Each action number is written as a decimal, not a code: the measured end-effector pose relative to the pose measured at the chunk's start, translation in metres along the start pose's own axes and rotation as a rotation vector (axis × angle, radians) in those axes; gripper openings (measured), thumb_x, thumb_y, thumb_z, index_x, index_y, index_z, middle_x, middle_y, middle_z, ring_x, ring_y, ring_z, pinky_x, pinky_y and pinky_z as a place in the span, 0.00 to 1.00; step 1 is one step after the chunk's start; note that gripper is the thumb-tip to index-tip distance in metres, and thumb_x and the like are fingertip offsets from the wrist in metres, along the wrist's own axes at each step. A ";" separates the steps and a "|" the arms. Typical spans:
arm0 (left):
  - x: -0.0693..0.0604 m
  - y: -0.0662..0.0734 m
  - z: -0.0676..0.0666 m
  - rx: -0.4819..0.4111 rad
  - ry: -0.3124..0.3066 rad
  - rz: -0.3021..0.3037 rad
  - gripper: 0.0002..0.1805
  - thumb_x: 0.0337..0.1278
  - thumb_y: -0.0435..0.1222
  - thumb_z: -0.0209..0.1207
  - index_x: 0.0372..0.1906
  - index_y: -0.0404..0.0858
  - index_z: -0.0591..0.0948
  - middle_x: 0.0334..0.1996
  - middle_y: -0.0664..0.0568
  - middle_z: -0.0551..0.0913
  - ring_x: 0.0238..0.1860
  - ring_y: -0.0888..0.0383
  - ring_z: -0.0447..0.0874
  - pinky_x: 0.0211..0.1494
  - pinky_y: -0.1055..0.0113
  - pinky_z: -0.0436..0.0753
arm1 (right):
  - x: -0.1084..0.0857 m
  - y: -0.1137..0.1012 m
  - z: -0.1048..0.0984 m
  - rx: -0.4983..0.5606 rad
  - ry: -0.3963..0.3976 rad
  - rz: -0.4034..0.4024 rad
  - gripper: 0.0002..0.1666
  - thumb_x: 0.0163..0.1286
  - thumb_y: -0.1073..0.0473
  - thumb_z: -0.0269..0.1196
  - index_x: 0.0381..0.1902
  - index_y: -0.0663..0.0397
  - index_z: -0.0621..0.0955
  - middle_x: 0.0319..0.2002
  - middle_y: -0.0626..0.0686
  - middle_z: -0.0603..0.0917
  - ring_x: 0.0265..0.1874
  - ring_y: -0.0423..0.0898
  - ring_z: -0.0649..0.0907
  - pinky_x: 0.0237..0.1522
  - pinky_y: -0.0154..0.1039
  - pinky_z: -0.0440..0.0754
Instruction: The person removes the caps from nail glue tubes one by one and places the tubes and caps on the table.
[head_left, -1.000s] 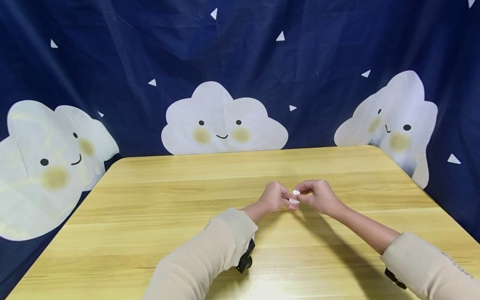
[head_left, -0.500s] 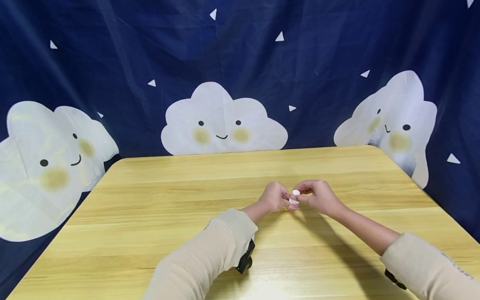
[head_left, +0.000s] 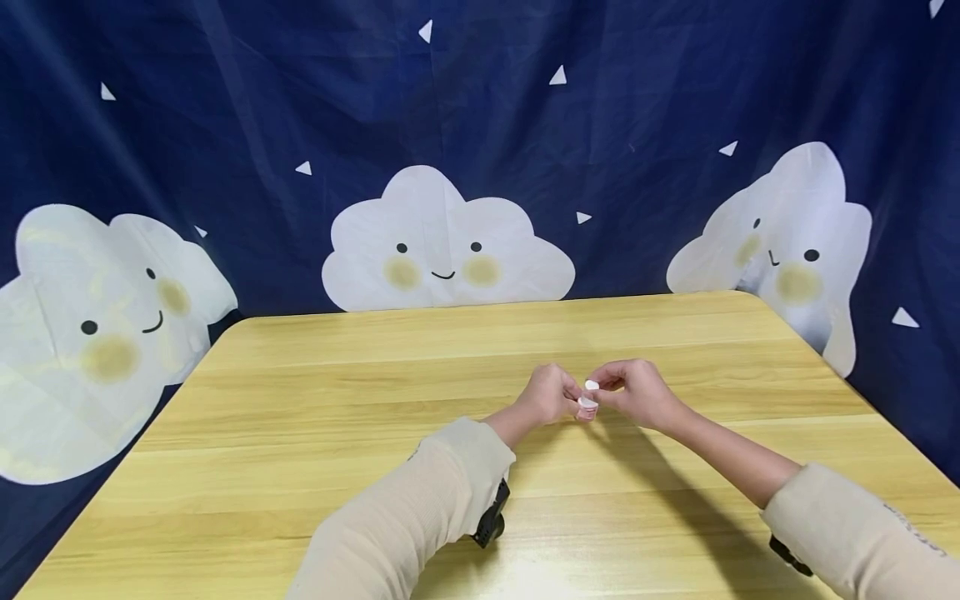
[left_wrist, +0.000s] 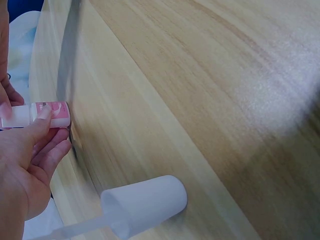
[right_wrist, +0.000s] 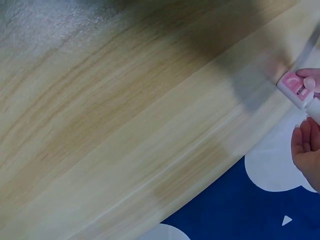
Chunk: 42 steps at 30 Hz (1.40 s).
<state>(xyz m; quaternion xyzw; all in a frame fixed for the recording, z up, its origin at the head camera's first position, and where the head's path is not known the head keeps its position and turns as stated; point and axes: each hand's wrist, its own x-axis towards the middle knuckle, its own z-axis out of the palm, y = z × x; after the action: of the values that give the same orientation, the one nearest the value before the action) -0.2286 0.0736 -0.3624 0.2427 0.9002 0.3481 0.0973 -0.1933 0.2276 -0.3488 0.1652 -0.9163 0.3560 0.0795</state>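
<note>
A small white bottle with a pink label (head_left: 587, 412) is held just above the wooden table, right of centre in the head view. My left hand (head_left: 547, 393) grips the bottle, its thumb across the label in the left wrist view. My right hand (head_left: 637, 396) pinches the white top (left_wrist: 16, 116) of the bottle between thumb and fingers. In the right wrist view the bottle (right_wrist: 295, 90) appears at the right edge, tilted. A white tapered cap with a thin stem (left_wrist: 155, 200) shows large in the left wrist view; I cannot make it out in the head view.
The light wooden table (head_left: 337, 417) has rounded far corners. Behind it hangs a dark blue cloth (head_left: 637, 108) printed with white clouds (head_left: 450, 242) and small triangles. A dark wrist camera (head_left: 491, 517) hangs below my left sleeve, close to the tabletop.
Both hands stay in nearly the same place on the bottle. The white top between my right fingers shows at slightly different angles from frame to frame.
</note>
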 end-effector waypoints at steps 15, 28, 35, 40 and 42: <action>-0.002 0.000 -0.001 -0.055 0.017 0.015 0.06 0.41 0.29 0.70 0.29 0.33 0.87 0.28 0.47 0.88 0.32 0.60 0.85 0.29 0.85 0.75 | 0.000 -0.004 -0.001 0.017 0.011 0.014 0.07 0.54 0.67 0.67 0.31 0.67 0.83 0.27 0.57 0.85 0.26 0.42 0.82 0.29 0.28 0.80; -0.002 0.001 -0.001 -0.030 -0.001 0.007 0.06 0.43 0.28 0.68 0.31 0.33 0.87 0.29 0.48 0.88 0.30 0.63 0.84 0.29 0.84 0.78 | 0.000 -0.001 0.000 0.000 0.045 0.022 0.03 0.52 0.68 0.68 0.25 0.65 0.83 0.22 0.55 0.85 0.21 0.37 0.79 0.24 0.27 0.79; -0.001 0.001 -0.001 -0.030 0.008 0.010 0.07 0.41 0.29 0.69 0.30 0.33 0.87 0.29 0.48 0.88 0.30 0.63 0.85 0.28 0.84 0.77 | 0.000 -0.001 -0.003 0.018 -0.005 0.014 0.03 0.53 0.69 0.66 0.28 0.65 0.84 0.25 0.56 0.86 0.24 0.39 0.81 0.26 0.27 0.80; -0.001 0.001 0.000 -0.040 0.015 0.006 0.06 0.40 0.29 0.70 0.29 0.32 0.87 0.28 0.47 0.88 0.30 0.62 0.84 0.26 0.85 0.74 | 0.001 -0.003 -0.005 0.033 -0.043 0.005 0.05 0.54 0.70 0.64 0.31 0.67 0.83 0.28 0.58 0.86 0.26 0.42 0.82 0.28 0.27 0.80; -0.001 0.001 0.000 -0.028 0.014 0.003 0.07 0.40 0.30 0.70 0.29 0.33 0.87 0.28 0.48 0.88 0.29 0.64 0.83 0.26 0.85 0.74 | 0.001 -0.003 -0.005 0.040 -0.046 0.006 0.06 0.54 0.70 0.65 0.31 0.68 0.83 0.28 0.58 0.86 0.27 0.43 0.82 0.29 0.27 0.81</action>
<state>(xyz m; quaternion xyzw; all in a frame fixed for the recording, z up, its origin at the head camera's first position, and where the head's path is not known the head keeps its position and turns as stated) -0.2272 0.0730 -0.3617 0.2402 0.8955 0.3626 0.0939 -0.1927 0.2285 -0.3434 0.1721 -0.9110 0.3708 0.0540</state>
